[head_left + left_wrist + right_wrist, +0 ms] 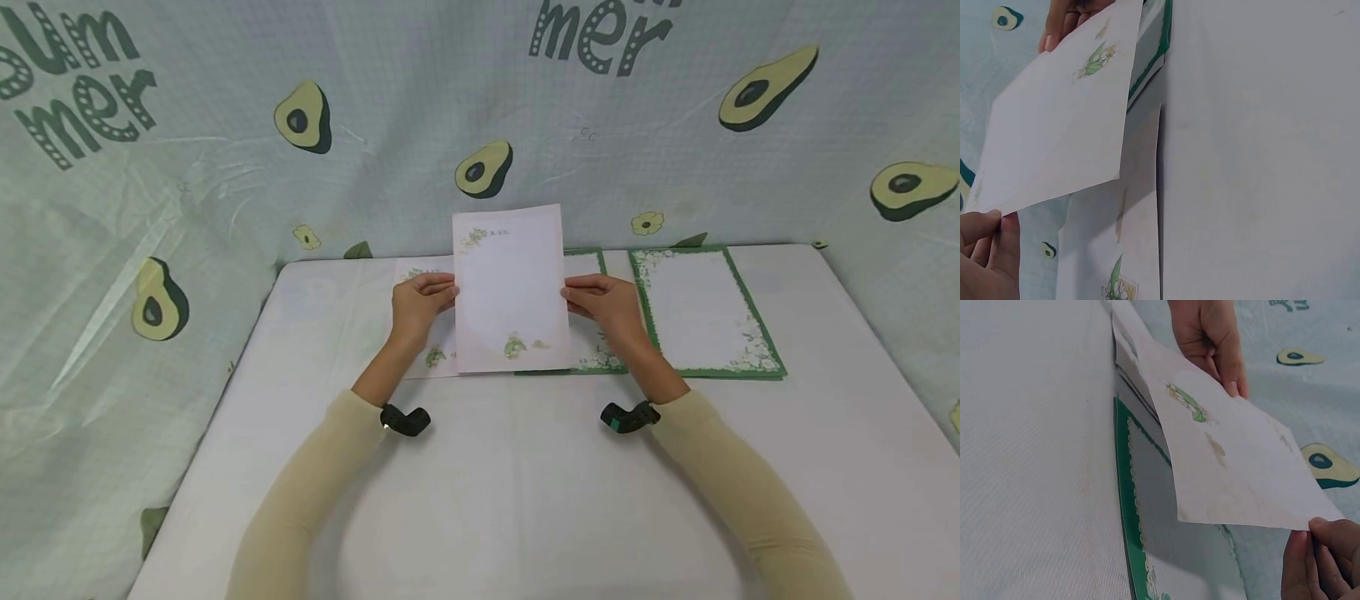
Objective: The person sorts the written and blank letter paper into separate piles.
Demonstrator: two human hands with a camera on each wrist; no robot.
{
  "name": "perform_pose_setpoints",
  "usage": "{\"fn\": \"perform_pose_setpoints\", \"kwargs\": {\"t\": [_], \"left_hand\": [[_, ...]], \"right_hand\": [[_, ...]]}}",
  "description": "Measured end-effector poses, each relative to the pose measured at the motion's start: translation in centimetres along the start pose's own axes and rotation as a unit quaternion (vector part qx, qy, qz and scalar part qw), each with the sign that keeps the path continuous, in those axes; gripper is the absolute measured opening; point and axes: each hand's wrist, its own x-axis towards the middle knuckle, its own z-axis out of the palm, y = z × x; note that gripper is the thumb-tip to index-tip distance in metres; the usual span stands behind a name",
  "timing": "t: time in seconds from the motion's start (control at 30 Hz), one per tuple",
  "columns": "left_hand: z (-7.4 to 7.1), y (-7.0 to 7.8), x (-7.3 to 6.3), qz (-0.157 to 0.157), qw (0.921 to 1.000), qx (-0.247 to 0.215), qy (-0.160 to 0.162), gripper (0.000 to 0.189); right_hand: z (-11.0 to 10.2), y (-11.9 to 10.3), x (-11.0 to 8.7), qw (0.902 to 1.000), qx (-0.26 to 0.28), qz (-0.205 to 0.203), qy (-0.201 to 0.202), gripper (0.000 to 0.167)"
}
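Observation:
A pale sheet of stationery paper (512, 292) with small green plant prints is held up between both hands. My left hand (422, 308) pinches its left edge between thumb and fingers. At the opposite edge, the right hand (606, 307) pinches it the same way. Both wrist views show the sheet raised and slanting above the papers below. Partly hidden behind it lie a similar printed sheet (422, 367) on the left and a green-bordered sheet (600, 354) on the right.
Farther right, more green-bordered paper (705, 308) lies at the back of the white-covered table (495, 500). A curtain (405, 108) printed with avocados hangs behind the table and along its left side. Black wrist cameras (405, 420) sit on both wrists.

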Motion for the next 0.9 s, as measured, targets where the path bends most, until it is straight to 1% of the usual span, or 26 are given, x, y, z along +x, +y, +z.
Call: {"fn": "perform_pose_setpoints", "kwargs": {"t": [0.27,0.4,0.57,0.73,0.9], "left_hand": [[-0.9,0.6,0.5,0.010,0.9991,0.042,0.000,0.024],[-1.3,0.9,0.6,0.008,0.9984,0.055,0.007,0.024],[-1.8,1.1,0.5,0.003,0.9974,0.070,0.017,0.024],[-2.3,0.9,0.4,-0.002,0.9965,0.080,0.021,0.024],[-3.0,0.5,0.7,-0.002,0.9962,0.083,0.024,0.024]], "right_hand": [[1.2,0.1,0.3,1.0000,0.007,0.000,0.004,0.029],[1.8,0.3,0.5,0.9999,0.010,0.001,0.007,0.027],[2.4,0.6,0.7,0.9999,0.011,-0.002,0.004,0.026],[3.0,0.8,0.7,0.9997,0.025,0.001,0.000,0.024],[3.6,0.8,0.7,0.9996,0.027,0.003,-0.010,0.025]]}}
